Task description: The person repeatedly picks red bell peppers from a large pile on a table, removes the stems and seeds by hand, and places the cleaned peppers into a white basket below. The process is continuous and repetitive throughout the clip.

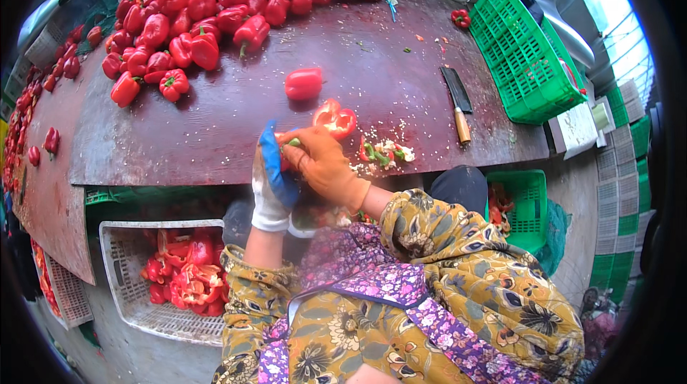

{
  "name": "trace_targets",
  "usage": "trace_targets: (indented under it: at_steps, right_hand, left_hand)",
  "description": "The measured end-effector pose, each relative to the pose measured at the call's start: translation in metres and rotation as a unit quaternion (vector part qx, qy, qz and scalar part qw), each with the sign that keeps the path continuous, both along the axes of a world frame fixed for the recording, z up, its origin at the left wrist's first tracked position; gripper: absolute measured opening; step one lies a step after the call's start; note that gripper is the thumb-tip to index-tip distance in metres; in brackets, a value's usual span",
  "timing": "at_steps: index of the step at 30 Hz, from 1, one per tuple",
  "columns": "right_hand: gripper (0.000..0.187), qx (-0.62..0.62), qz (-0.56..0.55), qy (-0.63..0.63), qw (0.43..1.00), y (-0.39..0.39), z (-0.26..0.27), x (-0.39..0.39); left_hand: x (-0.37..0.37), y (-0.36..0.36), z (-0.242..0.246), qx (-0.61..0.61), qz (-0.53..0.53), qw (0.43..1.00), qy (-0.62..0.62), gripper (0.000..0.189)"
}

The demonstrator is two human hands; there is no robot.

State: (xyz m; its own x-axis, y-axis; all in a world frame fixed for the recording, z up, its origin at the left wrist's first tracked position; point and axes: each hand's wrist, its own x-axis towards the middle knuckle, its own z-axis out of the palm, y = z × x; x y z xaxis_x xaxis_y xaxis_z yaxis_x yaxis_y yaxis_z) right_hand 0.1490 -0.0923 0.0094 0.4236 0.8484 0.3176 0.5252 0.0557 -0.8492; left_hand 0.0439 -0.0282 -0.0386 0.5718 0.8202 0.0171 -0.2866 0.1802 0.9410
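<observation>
In a white and blue glove, my left hand (275, 182) is closed around a red bell pepper piece (284, 163), mostly hidden by the fingers. My right hand (327, 164), gloved in orange, pinches the same piece at its green stem (294, 142). Both hands meet just over the table's near edge. Right beyond them lies a cut pepper half (335, 119), its hollow inside showing. A whole red bell pepper (304, 83) rests farther back. To the right of my right hand sits a small heap of green stems, pale cores and seeds (387, 153).
A cleaver (456, 97) with a wooden handle lies on the dark red table (257, 110). Many whole peppers (214, 13) are piled at the back left. A green crate (523, 56) stands at right. Below are a white crate (121, 271) of cut peppers and a green basket (528, 223).
</observation>
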Motion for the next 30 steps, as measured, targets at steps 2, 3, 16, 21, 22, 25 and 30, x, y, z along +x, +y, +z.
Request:
trace_targets:
  at_steps: [2,3,16,21,22,25,30]
  right_hand:
    - [0.022,-0.055,0.078,0.390,0.916,-0.009,0.005,0.009]
    - [0.027,-0.075,0.048,0.478,0.874,-0.016,0.007,0.018]
    - [0.047,-0.169,0.037,-0.183,0.968,0.017,-0.025,0.079]
    - [0.058,-0.047,0.401,0.116,0.908,0.040,0.014,-0.011]
    - [0.057,-0.030,0.333,-0.013,0.942,0.052,0.020,-0.014]
    - [0.060,0.050,0.148,-0.333,0.930,0.102,0.021,0.021]
    - [0.036,-0.235,0.063,-0.288,0.926,0.116,-0.022,0.126]
  left_hand:
    - [-0.005,-0.007,-0.003,0.017,0.021,1.000,-0.009,0.057]
    - [-0.008,-0.011,-0.004,0.005,0.023,1.000,-0.008,0.057]
    - [-0.070,-0.009,0.012,-0.264,0.036,0.904,-0.335,0.042]
    - [-0.202,-0.030,0.014,-0.076,0.168,0.941,-0.283,0.054]
    - [-0.222,-0.032,0.010,-0.004,0.299,0.947,-0.116,0.054]
    - [-0.275,-0.035,0.012,0.298,0.431,0.766,0.373,0.060]
    - [-0.264,-0.040,0.028,0.374,0.417,0.720,0.410,0.057]
